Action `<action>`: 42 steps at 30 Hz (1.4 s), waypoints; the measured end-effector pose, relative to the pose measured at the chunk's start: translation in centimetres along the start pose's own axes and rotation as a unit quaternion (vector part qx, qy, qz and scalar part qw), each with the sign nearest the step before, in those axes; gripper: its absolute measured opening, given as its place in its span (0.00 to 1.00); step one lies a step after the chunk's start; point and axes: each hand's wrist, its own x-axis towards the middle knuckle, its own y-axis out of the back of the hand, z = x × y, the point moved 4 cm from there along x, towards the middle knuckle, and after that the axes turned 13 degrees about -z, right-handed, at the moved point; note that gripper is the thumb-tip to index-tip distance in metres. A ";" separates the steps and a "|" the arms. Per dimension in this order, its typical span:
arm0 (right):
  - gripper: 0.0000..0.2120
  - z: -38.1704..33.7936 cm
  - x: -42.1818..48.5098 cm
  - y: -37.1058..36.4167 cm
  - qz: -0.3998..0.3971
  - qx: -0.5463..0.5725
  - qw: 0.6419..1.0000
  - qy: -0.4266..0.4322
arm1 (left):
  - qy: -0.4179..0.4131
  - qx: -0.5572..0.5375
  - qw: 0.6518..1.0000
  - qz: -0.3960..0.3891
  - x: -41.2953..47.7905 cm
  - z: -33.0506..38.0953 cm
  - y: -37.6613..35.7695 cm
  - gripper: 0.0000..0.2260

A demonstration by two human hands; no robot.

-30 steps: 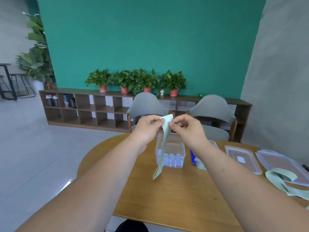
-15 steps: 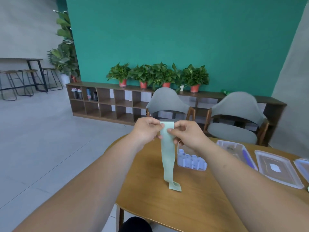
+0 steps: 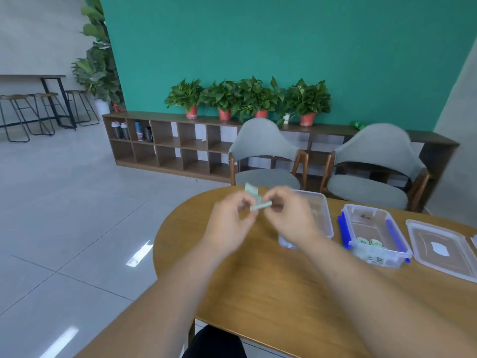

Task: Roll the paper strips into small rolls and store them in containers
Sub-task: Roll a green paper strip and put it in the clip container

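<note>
Both hands hold a pale green paper strip (image 3: 254, 198) above the round wooden table (image 3: 271, 288). My left hand (image 3: 229, 223) pinches one end of a partly wound roll and my right hand (image 3: 286, 215) pinches the other; a short loose tail sticks up behind the fingers. The hands are blurred. Behind my right hand stands a clear plastic container (image 3: 321, 215), partly hidden. To its right a clear container with blue clips (image 3: 374, 233) holds a few green paper rolls (image 3: 369, 242).
A clear lid (image 3: 444, 249) lies on the table at the right edge. Two grey chairs (image 3: 265, 156) stand behind the table, with a low wooden shelf (image 3: 170, 146) and potted plants along the green wall. Tiled floor lies to the left.
The long hanging strip has been wound up into a short roll between my fingers. The view has swung left, so the containers now sit further right.
</note>
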 end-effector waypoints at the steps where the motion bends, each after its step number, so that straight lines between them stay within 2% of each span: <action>1: 0.05 1.9 -1.5 -1.6 -0.029 -0.040 0.999 -0.018 | 0.022 0.026 0.999 -0.029 -1.6 -1.9 -1.9 0.08; 3: 0.08 5.5 -4.7 -4.9 -0.098 -0.108 0.987 -0.060 | 0.067 0.050 0.992 -0.094 -4.8 -5.1 -5.6 0.09; 5: 0.08 8.2 -7.8 -7.2 -0.140 -0.148 0.975 -0.089 | 0.092 0.049 0.987 -0.125 -7.3 -6.9 -8.3 0.09; 9: 0.10 10.3 -10.5 -8.6 -0.115 -0.118 0.985 -0.059 | 0.073 0.064 0.990 -0.099 -9.4 -7.6 -10.1 0.10; 14: 0.13 10.2 -10.9 -8.8 -0.103 -0.139 0.984 -0.043 | 0.050 0.102 0.990 -0.088 -9.6 -7.7 -10.2 0.09; 21: 0.11 10.5 -11.2 -8.6 -0.070 -0.149 0.985 -0.048 | 0.017 0.190 0.977 -0.091 -9.4 -7.2 -10.9 0.06; 28: 0.09 10.7 -10.9 -8.4 -0.054 -0.133 0.987 -0.067 | 0.013 0.253 0.965 -0.062 -9.6 -6.4 -10.8 0.04; 35: 0.11 10.3 -11.2 -8.3 -0.049 -0.156 0.986 -0.042 | 0.018 0.234 0.968 -0.093 -9.6 -6.6 -10.9 0.07; 42: 0.11 9.9 -11.0 -8.1 -0.029 -0.166 0.985 -0.036 | 0.026 0.206 0.975 -0.083 -9.7 -7.1 -10.4 0.08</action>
